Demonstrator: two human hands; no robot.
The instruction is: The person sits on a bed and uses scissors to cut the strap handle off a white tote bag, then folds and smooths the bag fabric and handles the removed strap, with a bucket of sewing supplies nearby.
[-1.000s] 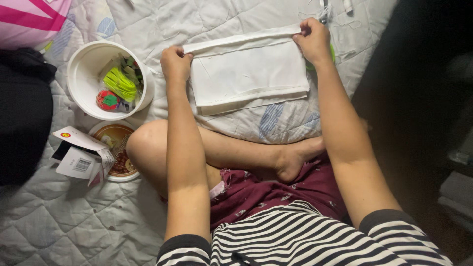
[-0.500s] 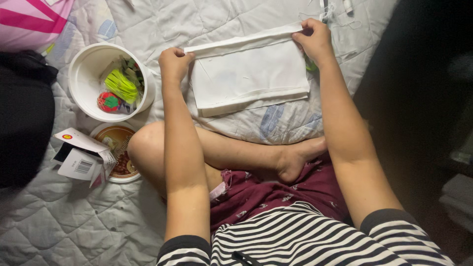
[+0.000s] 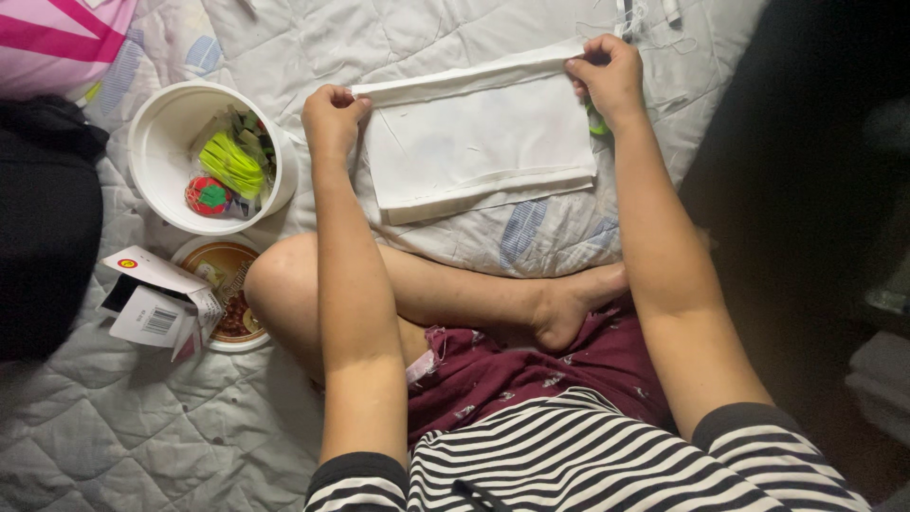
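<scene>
A folded white cloth (image 3: pixel 479 137) lies flat on the quilted bedspread (image 3: pixel 313 38) in front of my crossed legs. My left hand (image 3: pixel 332 118) pinches the cloth's far left corner. My right hand (image 3: pixel 607 76) pinches its far right corner, and the folded top edge runs taut between the two. A small green thing (image 3: pixel 594 121) peeks out under my right wrist, mostly hidden.
A white bucket (image 3: pixel 152 128) at the left holds green strips and a red-and-green ball (image 3: pixel 208 194). Below it sits a round tin lid (image 3: pixel 227 270) and a white cardboard box (image 3: pixel 152 303). Dark fabric (image 3: pixel 43 228) lies far left, a pink pillow (image 3: pixel 57 38) at top left.
Both hands have shifted slightly up and away with the cloth's top edge, still gripping its corners. Nothing else has moved.
</scene>
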